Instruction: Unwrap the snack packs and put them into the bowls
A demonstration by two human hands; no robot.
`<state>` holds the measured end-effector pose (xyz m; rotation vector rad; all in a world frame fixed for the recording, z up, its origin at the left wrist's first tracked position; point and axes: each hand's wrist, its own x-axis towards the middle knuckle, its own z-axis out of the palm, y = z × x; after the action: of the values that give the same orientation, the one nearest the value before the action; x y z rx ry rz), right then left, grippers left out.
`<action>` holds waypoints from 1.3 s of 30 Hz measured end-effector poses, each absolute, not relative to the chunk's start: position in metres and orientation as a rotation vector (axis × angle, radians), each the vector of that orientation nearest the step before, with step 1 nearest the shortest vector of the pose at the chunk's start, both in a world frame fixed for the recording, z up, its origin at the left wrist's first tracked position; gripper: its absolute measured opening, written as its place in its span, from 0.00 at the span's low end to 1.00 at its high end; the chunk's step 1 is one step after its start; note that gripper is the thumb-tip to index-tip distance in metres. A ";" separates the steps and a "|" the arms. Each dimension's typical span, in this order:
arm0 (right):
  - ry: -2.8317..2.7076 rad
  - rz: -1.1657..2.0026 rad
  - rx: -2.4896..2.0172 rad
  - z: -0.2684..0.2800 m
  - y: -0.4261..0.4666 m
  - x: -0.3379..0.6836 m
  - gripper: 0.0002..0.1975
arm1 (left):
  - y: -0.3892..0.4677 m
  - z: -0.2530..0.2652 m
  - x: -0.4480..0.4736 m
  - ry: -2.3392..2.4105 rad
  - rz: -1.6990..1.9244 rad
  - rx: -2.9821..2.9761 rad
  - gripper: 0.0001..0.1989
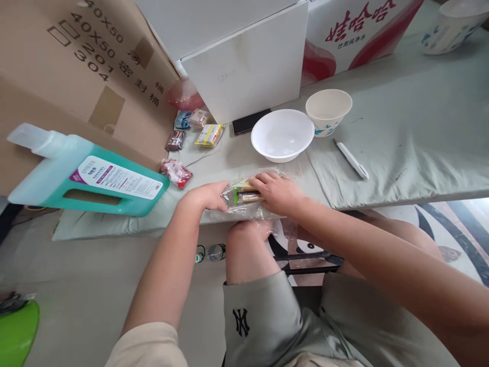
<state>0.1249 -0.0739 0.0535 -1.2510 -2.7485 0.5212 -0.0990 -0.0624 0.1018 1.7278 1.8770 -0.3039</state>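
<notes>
A crinkled clear plastic bag [249, 208] lies at the front edge of the cloth-covered table. Inside it are slim gold and brown sticks or packets with a bright green part [241, 195]; their exact kind is not clear. My left hand [208, 198] grips the bag's left end, its fingertips partly hidden by the plastic. Over the right part of the bag, my right hand [278, 193] is closed with bent fingers pressing on the plastic. Just behind the bag stands a white bowl [282, 135].
Left stands a large bottle of green liquid [91, 176]. Small wrapped snacks [209, 135] lie near a black phone-like slab [250, 122]. A paper cup [328, 111] and a white utility knife [351, 160] are to the right. Boxes [248, 61] line the back.
</notes>
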 end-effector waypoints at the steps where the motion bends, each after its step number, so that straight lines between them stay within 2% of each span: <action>1: -2.739 0.572 -1.263 0.054 -0.072 0.125 0.29 | -0.066 0.101 -0.107 1.873 -0.323 1.688 0.22; 3: -2.681 0.686 -1.295 0.057 -0.070 0.125 0.27 | -0.072 0.096 -0.118 1.918 -0.358 1.641 0.23; 7: -2.552 0.782 -1.421 0.060 -0.067 0.120 0.20 | -0.080 0.078 -0.120 1.879 0.036 1.609 0.14; 9: -2.586 0.715 -1.444 0.058 -0.068 0.117 0.22 | -0.082 0.071 -0.111 1.745 0.155 1.554 0.10; 12: -2.642 0.638 -1.430 0.054 -0.070 0.115 0.30 | -0.086 0.068 -0.097 1.677 0.369 1.342 0.10; 15: -2.601 0.678 -1.393 0.053 -0.069 0.118 0.33 | -0.088 0.072 -0.091 1.564 0.694 1.027 0.09; 17: -2.485 0.750 -1.392 0.053 -0.067 0.121 0.31 | -0.088 0.074 -0.091 1.468 0.858 0.875 0.12; 20: -2.311 0.831 -1.363 0.053 -0.065 0.128 0.22 | -0.083 0.072 -0.091 1.402 1.003 0.706 0.14; 22: -2.268 0.847 -1.324 0.050 -0.065 0.132 0.19 | -0.080 0.067 -0.091 1.392 1.051 0.636 0.13; 28: -2.086 0.878 -1.344 0.054 -0.075 0.153 0.19 | -0.080 0.048 -0.093 1.386 1.146 0.632 0.15; 34: -1.934 0.332 -1.518 0.108 -0.036 0.180 0.21 | -0.090 0.035 -0.088 1.570 1.101 0.948 0.11; 39: -2.252 0.352 -1.751 0.125 0.019 0.180 0.19 | -0.091 0.029 -0.083 1.665 1.018 1.124 0.09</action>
<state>0.1800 0.0192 0.1246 -1.7510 -2.2523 0.3517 -0.0829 -0.0906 0.0294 1.1240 1.6645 1.0183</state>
